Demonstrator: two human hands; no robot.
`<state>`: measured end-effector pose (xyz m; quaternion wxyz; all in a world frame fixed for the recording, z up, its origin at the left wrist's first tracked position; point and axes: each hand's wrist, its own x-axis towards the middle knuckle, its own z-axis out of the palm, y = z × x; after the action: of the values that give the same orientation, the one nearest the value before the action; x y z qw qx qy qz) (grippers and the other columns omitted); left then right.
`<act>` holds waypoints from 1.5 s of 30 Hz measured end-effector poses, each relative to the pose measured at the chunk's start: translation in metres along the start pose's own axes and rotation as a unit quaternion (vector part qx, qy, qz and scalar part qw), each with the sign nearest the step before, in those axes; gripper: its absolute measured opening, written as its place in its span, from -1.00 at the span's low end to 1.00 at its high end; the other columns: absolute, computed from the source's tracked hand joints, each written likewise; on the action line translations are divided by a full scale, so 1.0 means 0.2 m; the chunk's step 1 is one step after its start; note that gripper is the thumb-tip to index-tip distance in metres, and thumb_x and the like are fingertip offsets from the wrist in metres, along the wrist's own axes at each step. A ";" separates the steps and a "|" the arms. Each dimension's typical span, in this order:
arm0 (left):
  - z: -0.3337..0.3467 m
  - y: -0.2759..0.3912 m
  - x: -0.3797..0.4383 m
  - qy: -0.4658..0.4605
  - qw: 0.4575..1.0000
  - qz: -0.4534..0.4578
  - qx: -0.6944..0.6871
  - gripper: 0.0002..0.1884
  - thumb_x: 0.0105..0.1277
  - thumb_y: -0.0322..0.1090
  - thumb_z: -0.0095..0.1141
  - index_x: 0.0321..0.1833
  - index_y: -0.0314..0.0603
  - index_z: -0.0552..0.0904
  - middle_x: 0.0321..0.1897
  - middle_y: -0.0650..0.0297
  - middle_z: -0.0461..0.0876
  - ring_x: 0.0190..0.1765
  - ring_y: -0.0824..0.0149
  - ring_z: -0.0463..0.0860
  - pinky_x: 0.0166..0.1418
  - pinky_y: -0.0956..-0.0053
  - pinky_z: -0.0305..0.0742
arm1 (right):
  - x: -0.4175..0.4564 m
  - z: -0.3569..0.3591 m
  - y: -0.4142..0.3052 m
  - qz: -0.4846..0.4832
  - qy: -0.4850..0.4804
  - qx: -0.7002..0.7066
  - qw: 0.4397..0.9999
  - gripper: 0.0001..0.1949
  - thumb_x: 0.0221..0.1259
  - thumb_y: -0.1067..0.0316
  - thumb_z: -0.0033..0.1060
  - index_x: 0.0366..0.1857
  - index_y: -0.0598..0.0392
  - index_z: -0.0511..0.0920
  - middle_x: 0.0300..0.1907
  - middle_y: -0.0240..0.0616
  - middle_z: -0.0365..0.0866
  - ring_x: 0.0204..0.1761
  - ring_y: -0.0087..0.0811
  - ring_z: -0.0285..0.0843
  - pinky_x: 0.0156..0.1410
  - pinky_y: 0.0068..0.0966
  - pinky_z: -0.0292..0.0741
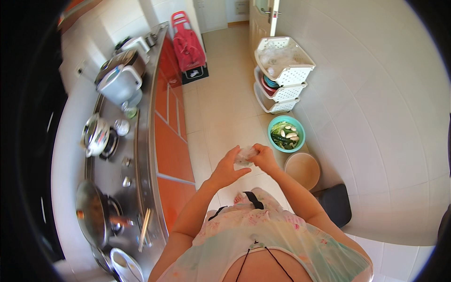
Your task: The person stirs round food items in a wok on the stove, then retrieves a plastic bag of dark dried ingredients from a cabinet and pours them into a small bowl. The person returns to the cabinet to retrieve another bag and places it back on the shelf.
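Observation:
A crumpled piece of clear plastic point(245, 155), seemingly a thin bag, is held between my two hands in front of my body, above the tiled floor. My right hand point(265, 159) pinches its right side between thumb and fingers. From the left, my left hand point(227, 170) cups it, fingers against its edge and thumb stretched out below. Whether anything is inside the plastic is too unclear to tell.
Left runs a steel counter point(146, 123) with a lidded pot point(96, 135), a wok point(92, 215) and chopsticks point(144, 229). Right on the floor stand a turquoise basin point(270, 135) of vegetables in water, a beige bucket point(302, 171) and stacked white baskets point(294, 75). A red trolley bag point(188, 46) stands ahead.

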<state>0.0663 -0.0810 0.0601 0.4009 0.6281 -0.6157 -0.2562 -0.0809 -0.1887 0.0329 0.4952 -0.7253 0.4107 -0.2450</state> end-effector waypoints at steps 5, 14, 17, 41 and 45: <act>0.02 -0.38 0.61 -0.002 0.989 0.128 0.080 -0.68 0.12 -0.46 0.21 -0.02 -0.16 0.57 -0.09 0.11 0.62 -0.13 0.05 0.64 -0.10 0.28 0.57 | 0.49 -0.14 0.04 0.179 0.003 0.095 0.979 -0.87 -0.15 0.49 0.29 -0.49 0.25 0.56 -0.59 -0.31 0.54 -0.56 -0.59 0.47 -0.46 -0.64 0.40; -0.12 -1.07 2.03 0.088 0.977 0.068 0.180 -0.91 0.19 -0.33 0.09 -0.34 -0.16 0.56 -0.39 0.08 0.61 -0.31 0.01 0.61 -0.28 0.14 0.50 | 1.53 -0.46 0.31 0.114 0.079 -0.033 0.990 -0.29 0.04 0.09 0.32 0.28 0.14 0.27 -0.07 0.02 0.60 -0.06 -0.15 0.61 0.03 -0.35 0.51; -0.25 -1.13 2.57 0.086 0.966 0.077 0.231 -0.91 0.18 -0.33 0.09 -0.36 -0.18 0.53 -0.39 0.06 0.60 -0.30 -0.02 0.60 -0.26 0.11 0.48 | 1.77 -0.55 0.39 0.115 0.100 0.064 0.986 -0.66 0.14 0.26 0.18 -0.05 0.21 0.53 -0.37 -0.16 0.68 -0.27 -0.28 0.67 -0.11 -0.43 0.54; 1.05 -2.23 5.31 -0.326 0.809 0.213 0.440 -0.77 0.24 -0.40 -0.07 -0.26 -0.26 0.69 -0.28 0.08 0.70 -0.24 0.10 0.72 -0.20 0.24 0.64 | 2.82 -0.64 0.57 0.474 0.377 0.136 0.784 -0.76 0.22 0.41 0.07 -0.06 0.21 0.53 -0.36 -0.18 0.66 -0.30 -0.40 0.67 -0.16 -0.50 0.55; 1.17 -2.28 5.38 -0.372 0.769 0.213 0.475 -0.76 0.26 -0.36 -0.06 -0.28 -0.15 0.73 -0.21 0.15 0.71 -0.19 0.15 0.72 -0.19 0.24 0.63 | 2.94 -0.59 0.57 0.468 0.352 0.147 0.797 -0.77 0.23 0.45 0.09 -0.05 0.25 0.51 -0.34 -0.17 0.65 -0.30 -0.43 0.66 -0.15 -0.52 0.57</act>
<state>0.2535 -1.2144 -0.2570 -0.1648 0.4470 -0.8776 -0.0526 0.1079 -0.7626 -0.0567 0.4712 -0.2275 0.8051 -0.2793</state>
